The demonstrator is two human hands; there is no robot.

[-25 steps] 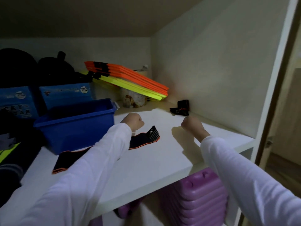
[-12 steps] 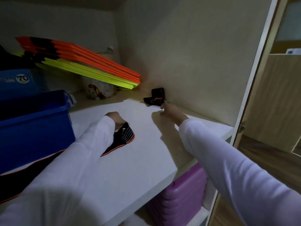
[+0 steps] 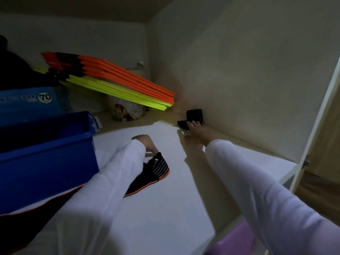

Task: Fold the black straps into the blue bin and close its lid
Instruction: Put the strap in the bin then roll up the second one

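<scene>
- Leaning at upper left of the frame: a stack of orange and yellow flat boards (image 3: 117,83), resting over a patterned jar (image 3: 127,112) at the back of the white shelf (image 3: 165,208).
- Showing at bottom right, below the shelf: a purple container (image 3: 237,238).
- Sitting at left: blue bin (image 3: 46,155), lid off; interior dark, contents not discernible.
- Lying in front of the bin, under the left sleeve: long black strap (image 3: 147,177) with orange edging and a striped end.
- Tucked at the side wall, right of centre: small rolled black strap (image 3: 193,117).
- Left hand (image 3: 147,146): fingers curled down, seemingly pinching the long strap's end.
- Right hand (image 3: 195,132): fingers extended, tips touching the rolled strap, not closed round it.
</scene>
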